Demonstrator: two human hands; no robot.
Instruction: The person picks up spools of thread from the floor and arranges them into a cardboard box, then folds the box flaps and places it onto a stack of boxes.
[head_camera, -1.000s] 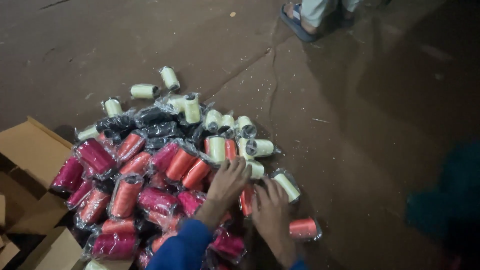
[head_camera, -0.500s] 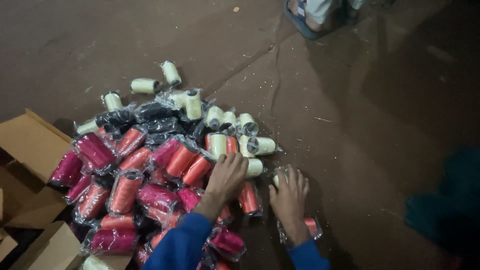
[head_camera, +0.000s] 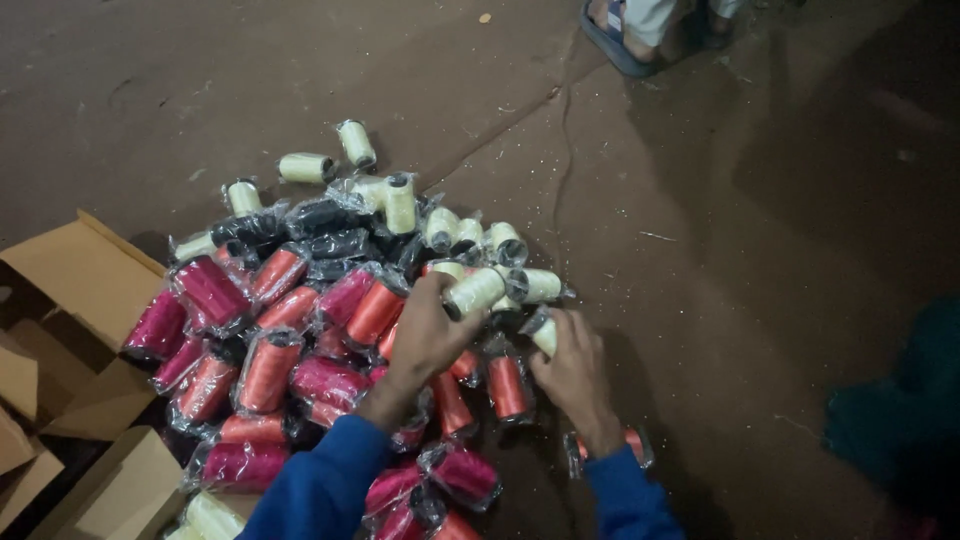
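On the floor pile, your left hand (head_camera: 425, 335) grips a cream spool (head_camera: 476, 291), right hand (head_camera: 572, 365) fingers closing on another (head_camera: 545, 335): light, stiff, slippery-wrapped, so grasp mid-body.

Glossy plastic-wrapped thread spools (head_camera: 375, 312), matt cardboard box (head_camera: 85, 280), rough floor (head_camera: 700, 250).

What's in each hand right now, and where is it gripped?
Left hand: cream plastic-wrapped thread spool, held at one end. Right hand: fingers on another cream wrapped spool; grip unclear.
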